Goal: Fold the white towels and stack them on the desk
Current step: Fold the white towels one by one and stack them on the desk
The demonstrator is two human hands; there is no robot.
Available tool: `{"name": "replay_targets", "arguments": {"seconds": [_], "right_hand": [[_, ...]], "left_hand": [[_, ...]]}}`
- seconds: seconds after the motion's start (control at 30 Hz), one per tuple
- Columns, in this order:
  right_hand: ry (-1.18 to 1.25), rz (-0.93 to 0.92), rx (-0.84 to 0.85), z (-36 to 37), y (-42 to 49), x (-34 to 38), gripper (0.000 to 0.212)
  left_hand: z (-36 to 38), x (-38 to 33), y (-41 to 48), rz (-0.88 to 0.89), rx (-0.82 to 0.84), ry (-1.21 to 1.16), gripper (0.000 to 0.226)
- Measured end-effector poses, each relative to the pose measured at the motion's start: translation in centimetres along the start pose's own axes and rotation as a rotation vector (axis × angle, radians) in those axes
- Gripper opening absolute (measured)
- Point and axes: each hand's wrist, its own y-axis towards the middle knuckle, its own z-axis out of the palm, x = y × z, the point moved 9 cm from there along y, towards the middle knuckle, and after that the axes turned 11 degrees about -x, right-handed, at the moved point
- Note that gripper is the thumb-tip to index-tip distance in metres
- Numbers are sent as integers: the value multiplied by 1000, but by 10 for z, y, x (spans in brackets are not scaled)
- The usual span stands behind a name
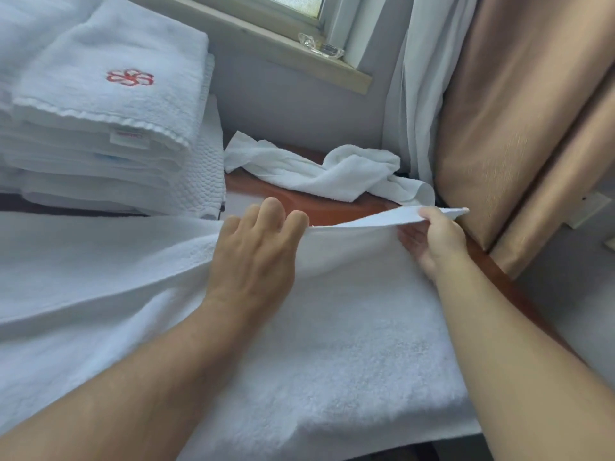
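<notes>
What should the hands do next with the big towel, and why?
Probably bring the lifted far edge toward the near edge, folding the big towel in half. The left hand and right hand both hold that edge up off the desk, while the rest lies spread flat.

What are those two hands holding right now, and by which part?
Both hold the spread towel by its raised far edge. The right hand pinches it near the corner, and the left hand grips it further along that edge.
</notes>
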Motion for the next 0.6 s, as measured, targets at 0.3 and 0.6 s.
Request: {"name": "replay_targets", "arguments": {"seconds": [0.3, 0.6], "right_hand": [[-68, -30, -62, -79, -44, -21, 19], [-15, -76, -224, -97, -24, -21, 12]], "left_hand": [[33, 11, -13, 12, 399, 189, 32], [-22, -12, 1, 240, 52, -52, 19]]}}
